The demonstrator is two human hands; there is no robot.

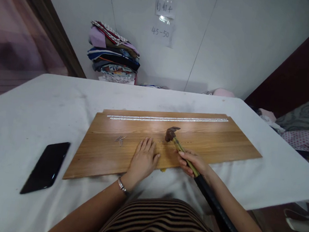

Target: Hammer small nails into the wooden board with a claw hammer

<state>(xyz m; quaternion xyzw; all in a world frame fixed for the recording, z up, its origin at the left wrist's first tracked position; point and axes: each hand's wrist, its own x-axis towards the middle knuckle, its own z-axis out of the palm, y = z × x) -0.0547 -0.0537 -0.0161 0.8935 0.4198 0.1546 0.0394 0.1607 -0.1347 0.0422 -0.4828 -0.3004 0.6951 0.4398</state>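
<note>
A wooden board (98,158) lies on the white-covered table. My left hand (144,158) rests flat on it near the front edge, fingers stretched out and holding nothing. My right hand (192,163) grips a claw hammer (178,144) by its yellow and black handle, the rusty head over the middle of the board. Small dark marks (187,142) run in a row beside the hammer head. Several loose nails (120,140) lie left of my left hand. Two white measuring strips (167,119) run along the board's far side.
A black phone (46,167) lies on the white tablecloth (72,90) left of the board. Folded clothes (115,54) are stacked behind the table, against a wall with paper notes (163,32).
</note>
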